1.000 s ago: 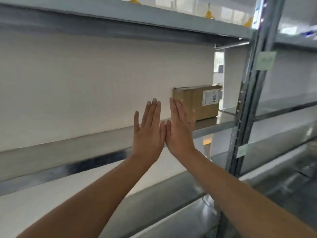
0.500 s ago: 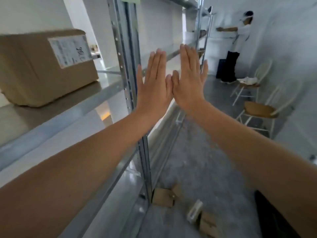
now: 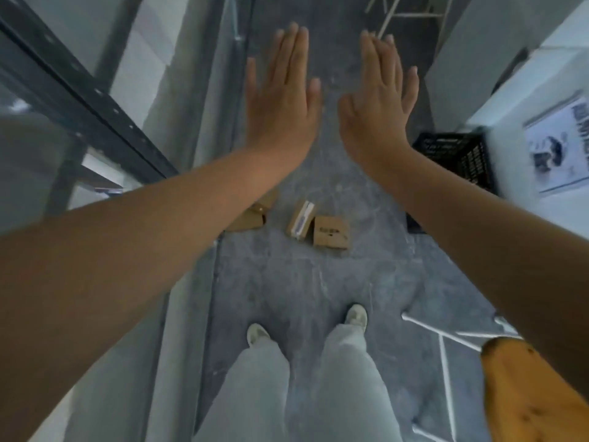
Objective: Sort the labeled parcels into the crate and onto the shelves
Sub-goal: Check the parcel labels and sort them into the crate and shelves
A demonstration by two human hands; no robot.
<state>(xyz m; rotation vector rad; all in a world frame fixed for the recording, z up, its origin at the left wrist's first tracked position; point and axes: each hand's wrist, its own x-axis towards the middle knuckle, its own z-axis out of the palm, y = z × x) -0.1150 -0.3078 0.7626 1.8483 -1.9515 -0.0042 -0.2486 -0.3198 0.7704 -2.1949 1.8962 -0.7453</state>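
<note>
Head view: boxy brown cardboard parcels (image 3: 330,231)

View swung down to floor parcels (image 3: 330,231), left hand (image 3: 280,103) and right hand (image 3: 376,106) parted

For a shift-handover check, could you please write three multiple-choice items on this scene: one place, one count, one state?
1. Where is the black slatted plastic crate?
A. floor, at the person's right
B. on a shelf
C. in the hands

2. How many brown cardboard parcels lie on the grey floor?
A. one
B. three
C. six

3. The left hand and right hand are:
A. gripping a parcel
B. fists
C. flat, empty

Answers: 1 A, it sits beside the right forearm; 2 B, three show ahead of the feet; 3 C, fingers are extended, holding nothing.
</note>
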